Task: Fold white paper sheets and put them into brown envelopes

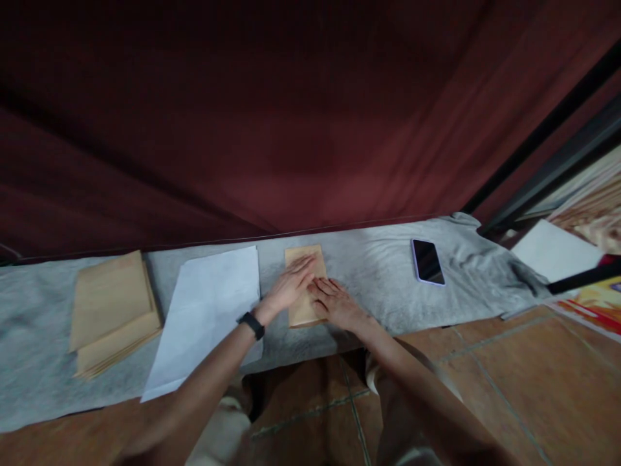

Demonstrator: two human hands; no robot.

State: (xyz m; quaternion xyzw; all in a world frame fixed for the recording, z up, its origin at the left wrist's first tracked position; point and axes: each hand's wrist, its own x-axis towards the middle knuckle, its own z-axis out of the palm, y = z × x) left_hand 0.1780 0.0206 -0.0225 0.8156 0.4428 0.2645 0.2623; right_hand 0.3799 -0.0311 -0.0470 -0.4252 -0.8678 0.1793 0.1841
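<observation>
A brown paper envelope (301,316) lies flat on the grey cloth in front of me, longer than it is wide. Across its upper middle rests my left hand (292,282), fingers stretched out and pointing up to the right, a black band on the wrist. My right hand (334,303) presses flat on its right side, fingers spread toward the left one. Both palms face down, so part of the paper is hidden beneath them. Left of the hands are white paper sheets (208,304), partly covered by my left forearm.
A stack of brown envelopes (114,304) sits at the far left of the grey cloth (373,265). To the right lies a phone (428,262) in a purple case. A dark red curtain (310,129) hangs behind, and a dark metal frame (548,136) stands at right. Below are floor tiles (524,382).
</observation>
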